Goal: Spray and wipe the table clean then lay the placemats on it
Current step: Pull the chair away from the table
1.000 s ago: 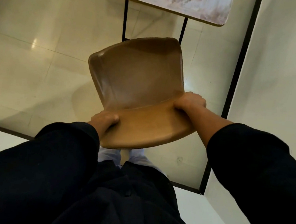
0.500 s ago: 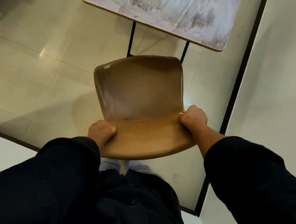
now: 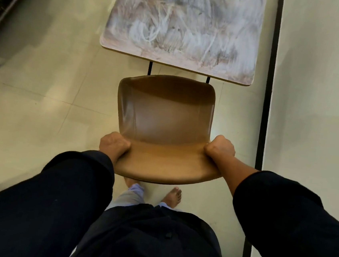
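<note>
A brown moulded chair (image 3: 165, 115) is held from behind by both hands, its seat facing the tabletop (image 3: 183, 25) and its backrest nearest the person. The left hand (image 3: 114, 144) is closed in a fist over the left edge of the backrest, the grip wrapped tightly round the shell with the knuckles uppermost. The right hand (image 3: 220, 147) is closed likewise over the right edge, at about the same height. Both arms are covered by dark sleeves (image 3: 63, 190) to the wrist or forearm. The tabletop is seen beyond the chair, with its near edge just past the front of the seat and two thin black legs (image 3: 150, 67) visible below that edge. Its surface is covered with whitish swirled streaks over a pinkish-brown ground; whether these are residue or a printed pattern cannot be told. No placemats, spray bottle or cloth are seen on the part of the tabletop in view. The tabletop's right edge is set close beside a pale wall (image 3: 320, 81) with a black skirting strip (image 3: 271, 76). A bare foot (image 3: 173, 196) is seen on the pale tiled floor (image 3: 42, 94) beneath the chair's backrest. Dark furniture (image 3: 1, 6) is partly seen at the upper left.
</note>
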`<action>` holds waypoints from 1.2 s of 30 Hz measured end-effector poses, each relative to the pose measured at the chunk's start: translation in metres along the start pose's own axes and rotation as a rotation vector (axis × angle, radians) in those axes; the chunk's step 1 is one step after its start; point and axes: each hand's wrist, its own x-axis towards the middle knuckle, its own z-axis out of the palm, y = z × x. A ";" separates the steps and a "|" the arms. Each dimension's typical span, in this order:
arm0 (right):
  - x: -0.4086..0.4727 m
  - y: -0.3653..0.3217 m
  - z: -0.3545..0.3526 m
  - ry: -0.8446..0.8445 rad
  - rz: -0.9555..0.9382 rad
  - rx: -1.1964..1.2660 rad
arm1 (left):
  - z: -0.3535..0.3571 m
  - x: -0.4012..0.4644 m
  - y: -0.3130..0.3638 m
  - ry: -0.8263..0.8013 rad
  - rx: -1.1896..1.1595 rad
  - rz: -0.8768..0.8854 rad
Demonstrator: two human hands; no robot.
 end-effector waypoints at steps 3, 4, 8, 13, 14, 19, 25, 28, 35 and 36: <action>-0.001 -0.024 0.002 0.008 0.048 0.039 | -0.025 0.027 0.005 0.002 0.032 0.045; -0.002 -0.031 0.004 0.015 0.062 0.050 | -0.033 0.035 0.007 0.001 0.042 0.049; -0.003 -0.052 0.009 0.024 0.119 0.070 | -0.056 0.063 0.015 -0.013 0.072 0.043; -0.007 -0.054 0.012 0.028 0.170 0.053 | -0.062 0.070 0.017 -0.056 0.141 0.089; -0.007 -0.054 0.011 0.034 0.170 0.047 | -0.061 0.069 0.016 -0.068 0.154 0.089; -0.008 -0.060 0.010 0.062 0.174 0.033 | -0.062 0.071 0.012 -0.081 0.191 0.094; -0.012 -0.062 0.009 0.049 0.169 0.036 | -0.064 0.072 0.007 -0.070 0.211 0.107; -0.016 -0.058 0.012 0.036 0.180 0.043 | -0.060 0.072 0.005 -0.079 0.230 0.102; -0.021 -0.050 0.025 0.018 0.226 0.074 | -0.053 0.075 0.007 -0.094 0.256 0.129; -0.021 -0.050 0.026 0.021 0.230 0.078 | -0.053 0.077 0.008 -0.095 0.269 0.135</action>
